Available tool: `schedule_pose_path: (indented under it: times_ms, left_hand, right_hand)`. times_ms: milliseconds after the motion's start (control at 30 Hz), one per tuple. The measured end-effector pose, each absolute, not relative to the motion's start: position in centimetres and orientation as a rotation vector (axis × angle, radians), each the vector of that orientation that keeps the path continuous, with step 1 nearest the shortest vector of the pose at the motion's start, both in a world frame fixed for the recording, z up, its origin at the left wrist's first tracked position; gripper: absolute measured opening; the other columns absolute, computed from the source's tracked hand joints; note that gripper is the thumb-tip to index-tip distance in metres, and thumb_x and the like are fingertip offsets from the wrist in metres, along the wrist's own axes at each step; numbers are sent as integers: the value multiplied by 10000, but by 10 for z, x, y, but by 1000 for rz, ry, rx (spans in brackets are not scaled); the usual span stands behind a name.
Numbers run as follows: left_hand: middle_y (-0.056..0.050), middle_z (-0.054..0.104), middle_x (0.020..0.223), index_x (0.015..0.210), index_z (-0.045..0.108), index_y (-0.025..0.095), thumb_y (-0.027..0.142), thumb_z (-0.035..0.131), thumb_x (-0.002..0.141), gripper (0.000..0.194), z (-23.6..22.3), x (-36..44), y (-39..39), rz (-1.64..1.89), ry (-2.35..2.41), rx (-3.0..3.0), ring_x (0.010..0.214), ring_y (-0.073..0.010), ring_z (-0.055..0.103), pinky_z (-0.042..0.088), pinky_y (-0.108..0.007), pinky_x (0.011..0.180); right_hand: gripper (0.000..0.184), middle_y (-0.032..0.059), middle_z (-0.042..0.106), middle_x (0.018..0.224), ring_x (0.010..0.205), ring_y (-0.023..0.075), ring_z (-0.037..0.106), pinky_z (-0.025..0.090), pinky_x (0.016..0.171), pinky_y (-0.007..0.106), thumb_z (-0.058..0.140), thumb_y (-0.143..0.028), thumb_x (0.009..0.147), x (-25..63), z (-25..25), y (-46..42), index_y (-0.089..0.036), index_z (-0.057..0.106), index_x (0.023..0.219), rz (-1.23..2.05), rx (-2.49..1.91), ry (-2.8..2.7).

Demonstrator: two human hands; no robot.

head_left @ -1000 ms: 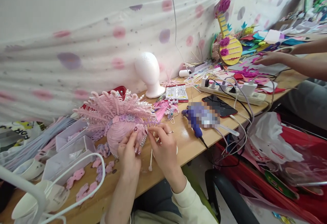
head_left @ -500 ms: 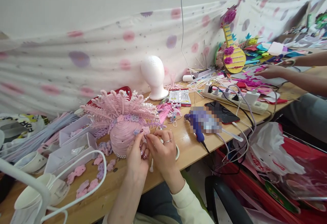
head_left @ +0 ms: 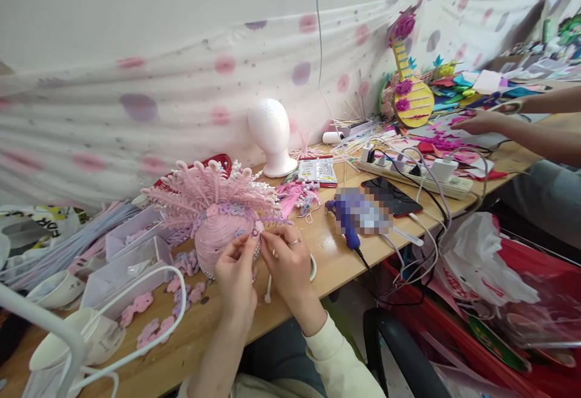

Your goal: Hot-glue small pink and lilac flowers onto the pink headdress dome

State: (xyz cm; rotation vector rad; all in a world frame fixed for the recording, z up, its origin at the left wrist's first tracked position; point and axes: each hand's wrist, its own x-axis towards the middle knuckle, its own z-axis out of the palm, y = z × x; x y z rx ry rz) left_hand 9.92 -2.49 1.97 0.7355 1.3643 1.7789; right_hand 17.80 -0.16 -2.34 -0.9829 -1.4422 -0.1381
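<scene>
A pink yarn-covered headpiece [head_left: 213,238] with fuzzy plumes, pearls and small flowers stands on the wooden table. Just in front of its right side, my left hand [head_left: 238,268] is closed, thumb and forefinger pinched together. My right hand [head_left: 288,262], a ring on one finger, pinches right beside it, so the fingertips of both nearly meet. A small pink flower [head_left: 258,227] shows just above the fingertips; whether it is held or fixed to the headpiece I cannot tell. What the fingers grip is too small to make out.
A white foam head [head_left: 272,135] stands behind. To the right lie a purple glue gun [head_left: 348,228], a phone [head_left: 393,197] and a cabled power strip [head_left: 417,179]. Pink and purple flower pieces [head_left: 137,308] and white trays [head_left: 127,271] lie left. Another person's hands [head_left: 481,121] work far right.
My left hand has turned and shifted slightly left, its fingers now more folded. Both pinches stay close together at the headpiece's right side. The whole view has shifted a little.
</scene>
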Motion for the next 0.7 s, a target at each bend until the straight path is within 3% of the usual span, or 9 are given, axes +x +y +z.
schedule_pose_path:
  times_ms: [133, 233, 333, 433, 700]
  left_hand:
    - [50, 543, 614, 847, 707, 176, 382, 736, 739, 235, 24, 58, -22, 1942, 1612, 1325, 498, -88, 450, 378, -217, 482]
    - [-35, 632, 814, 937, 760, 201, 287, 655, 819, 180, 29, 28, -8, 1724, 1765, 2165, 795, -200, 605, 504, -364, 802]
    - [-126, 621, 1107, 1059, 776, 228, 286, 631, 867, 247, 27, 13, 6, 1387, 1909, 2596, 1076, -313, 579, 453, -497, 979]
    - [-173, 516, 1316, 1165, 753, 243, 300, 627, 889, 309, 19, 11, 11, 1185, 2013, 2658, 1218, -382, 504, 407, -574, 1035]
    - [-174, 486, 1354, 1145, 767, 244, 305, 628, 890, 296, 12, 16, 8, 1194, 2016, 2574, 1272, -401, 477, 373, -586, 1078]
  right_hand:
    - [131, 61, 649, 857, 785, 195, 631, 510, 687, 301, 656, -118, 870, 179, -19, 11, -183, 768, 889, 134, -995, -1401]
    - [136, 57, 662, 893, 757, 178, 640, 494, 683, 288, 682, -107, 833, 175, -16, 20, -188, 781, 882, 291, -1058, -1410]
    - [142, 46, 656, 886, 674, 150, 618, 482, 667, 278, 675, -101, 816, 170, -15, 26, -182, 785, 855, 408, -1152, -1373]
    - [150, 32, 653, 853, 640, 139, 606, 479, 660, 265, 671, -89, 796, 165, -16, 31, -174, 787, 838, 474, -1218, -1344]
    - [158, 59, 697, 935, 724, 157, 639, 488, 736, 266, 652, -131, 836, 158, -18, 36, -161, 791, 905, 450, -1356, -1407]
